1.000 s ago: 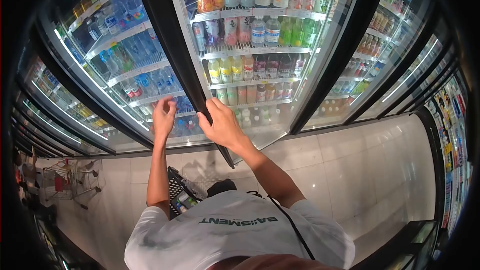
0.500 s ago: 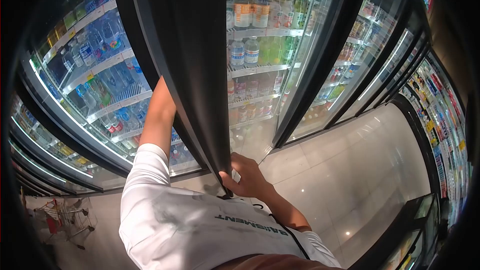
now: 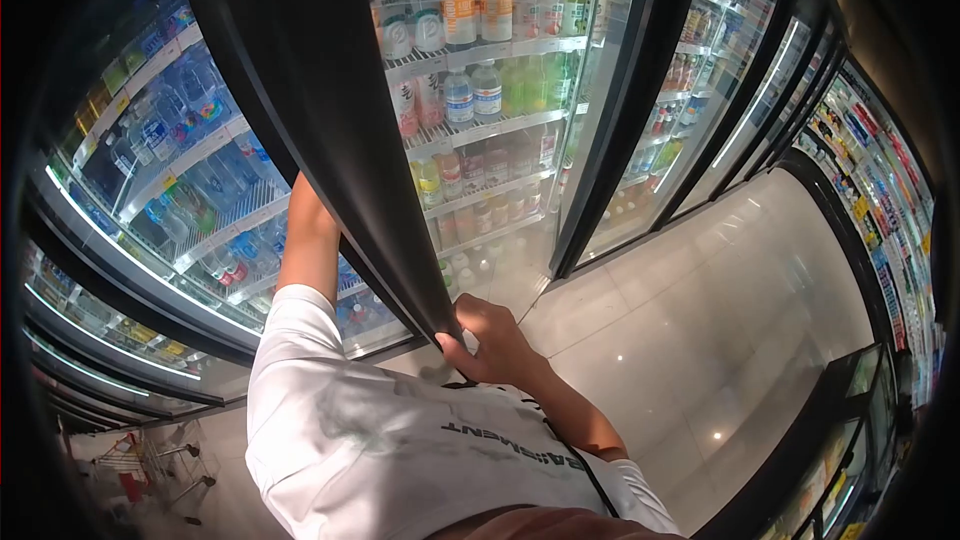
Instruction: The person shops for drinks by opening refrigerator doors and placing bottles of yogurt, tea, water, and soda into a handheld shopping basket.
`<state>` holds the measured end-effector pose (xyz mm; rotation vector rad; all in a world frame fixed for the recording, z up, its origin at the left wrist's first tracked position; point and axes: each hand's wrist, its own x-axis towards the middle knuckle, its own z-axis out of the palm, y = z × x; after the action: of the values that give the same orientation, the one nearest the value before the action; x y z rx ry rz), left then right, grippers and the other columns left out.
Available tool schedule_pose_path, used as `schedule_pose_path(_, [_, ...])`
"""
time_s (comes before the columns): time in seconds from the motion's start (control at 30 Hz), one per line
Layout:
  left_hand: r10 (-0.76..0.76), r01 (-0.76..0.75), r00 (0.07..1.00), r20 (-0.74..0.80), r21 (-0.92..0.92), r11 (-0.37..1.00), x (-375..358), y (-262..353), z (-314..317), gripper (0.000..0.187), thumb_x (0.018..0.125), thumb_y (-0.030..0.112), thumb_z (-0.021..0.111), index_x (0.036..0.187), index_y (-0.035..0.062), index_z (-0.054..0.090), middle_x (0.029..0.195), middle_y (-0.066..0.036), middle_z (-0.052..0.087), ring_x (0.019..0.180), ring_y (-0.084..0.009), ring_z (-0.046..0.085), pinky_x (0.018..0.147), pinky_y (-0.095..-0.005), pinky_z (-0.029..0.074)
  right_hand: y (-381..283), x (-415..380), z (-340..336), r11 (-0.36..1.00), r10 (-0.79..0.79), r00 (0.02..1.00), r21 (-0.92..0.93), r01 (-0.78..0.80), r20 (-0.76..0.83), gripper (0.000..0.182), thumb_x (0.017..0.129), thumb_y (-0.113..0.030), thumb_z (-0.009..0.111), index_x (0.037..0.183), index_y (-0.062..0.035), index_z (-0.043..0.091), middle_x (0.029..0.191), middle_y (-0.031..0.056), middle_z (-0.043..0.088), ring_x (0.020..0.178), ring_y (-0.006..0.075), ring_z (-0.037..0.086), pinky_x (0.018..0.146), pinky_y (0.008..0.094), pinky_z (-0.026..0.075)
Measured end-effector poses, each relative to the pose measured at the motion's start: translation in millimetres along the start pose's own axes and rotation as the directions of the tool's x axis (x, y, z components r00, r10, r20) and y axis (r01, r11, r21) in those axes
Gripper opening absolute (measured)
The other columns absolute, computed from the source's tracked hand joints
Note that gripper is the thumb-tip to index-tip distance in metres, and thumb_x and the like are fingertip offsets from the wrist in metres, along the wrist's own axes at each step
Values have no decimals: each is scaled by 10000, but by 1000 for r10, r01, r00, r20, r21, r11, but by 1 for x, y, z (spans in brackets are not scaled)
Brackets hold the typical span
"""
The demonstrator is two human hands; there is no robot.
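A black-framed fridge door (image 3: 335, 130) stands in front of me, seen nearly edge-on. My right hand (image 3: 492, 342) is closed round the lower part of its edge, thumb on the near side. My left forearm reaches up on the other side of the door, and my left hand is hidden behind the black frame, so its fingers do not show. Right of the door, drink bottles (image 3: 486, 90) stand in rows on white shelves (image 3: 480, 132). Bottles with orange labels (image 3: 495, 18) are on the shelf above them. Through glass on the left are water bottles (image 3: 155, 132).
More glass fridge doors (image 3: 690, 100) continue to the right, and others curve away at the left. A shopping cart (image 3: 150, 470) is at the lower left on the tiled floor (image 3: 690, 320). A packed display shelf (image 3: 865, 170) lines the far right, with a black-edged cabinet (image 3: 830, 440) below.
The door's upper part has shifted left in view, uncovering more bottles right of it. My right hand keeps its hold on the edge, slightly higher in view.
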<state>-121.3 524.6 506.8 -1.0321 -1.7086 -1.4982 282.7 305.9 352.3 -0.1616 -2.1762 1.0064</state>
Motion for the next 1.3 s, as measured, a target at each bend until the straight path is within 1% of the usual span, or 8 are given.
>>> schedule_pose_path(0.1, [364, -369, 929, -64, -143, 918, -38, 14, -21, 658, 705, 169, 868, 1271, 48, 556, 1175, -180, 645, 1055, -369, 653, 914, -409, 523, 0, 1, 3, 1000, -23, 999, -10, 22, -41, 178, 822, -104, 691, 843, -12, 540, 768, 142, 540, 659, 355, 573, 573, 421, 458])
schedule_pose_path(0.23, [489, -475, 866, 106, -127, 870, -88, 62, -109, 692, 703, 125, 887, 1295, 29, 542, 1264, -163, 608, 1150, -289, 620, 965, -374, 498, 6, 2, 13, 998, -64, 992, 8, 65, -112, 234, 776, -22, 724, 880, -6, 516, 770, 147, 528, 645, 364, 557, 563, 410, 446])
schedule_pose_path(0.37, [-80, 156, 948, 308, -229, 961, -166, 49, -215, 607, 778, 106, 848, 1289, 37, 527, 1126, -72, 632, 1056, -167, 634, 925, -339, 514, 10, 8, 18, 999, -43, 995, 7, 44, -88, 229, 793, -56, 721, 889, -3, 520, 786, 161, 533, 664, 405, 558, 564, 433, 447])
schedule_pose_path(0.5, [-476, 510, 854, 211, -520, 685, -261, 48, -329, 564, 801, -20, 734, 1277, 51, 441, 1071, -80, 600, 966, -177, 638, 856, -323, 529, 15, 15, 26, 996, -86, 989, -27, 83, -123, 220, 812, -99, 713, 880, 7, 533, 787, 166, 544, 665, 406, 565, 565, 447, 446])
schedule_pose_path(0.7, [-933, 755, 326, -151, -552, 353, -419, 8, -497, 444, 843, 20, 708, 1200, 88, 454, 979, -59, 614, 851, -185, 657, 665, -359, 573, 24, 27, 56, 989, -149, 967, -28, 146, -205, 133, 822, -63, 691, 892, -19, 586, 737, 108, 549, 607, 260, 555, 556, 375, 452])
schedule_pose_path(0.97, [-771, 757, -209, -601, -599, 262, -684, -114, -640, 227, 845, 42, 705, 919, 44, 490, 746, -91, 630, 600, -223, 658, 562, -426, 592, 17, 38, 93, 961, 79, 944, -229, -157, -319, 230, 927, -177, 720, 985, 34, 649, 816, 58, 667, 711, 89, 559, 633, 252, 481])
schedule_pose_path(1.13, [-638, 715, -523, -565, -698, 32, -889, -202, -630, 294, 784, 21, 743, 1037, 7, 593, 970, -117, 661, 791, -280, 700, 654, -458, 612, 46, 45, 90, 963, 60, 819, -183, -199, -570, 297, 948, -202, 713, 828, 28, 568, 830, 122, 667, 705, 140, 595, 591, 263, 487])
schedule_pose_path(1.3, [-599, 551, -747, -290, -774, -312, -963, -222, -559, 200, 868, 66, 670, 1038, -11, 598, 1035, -151, 663, 878, -301, 697, 621, -448, 596, 42, 56, 109, 983, -8, 843, -157, -91, -537, 280, 951, -171, 677, 1059, 69, 581, 976, 187, 670, 844, 244, 675, 709, 306, 546])
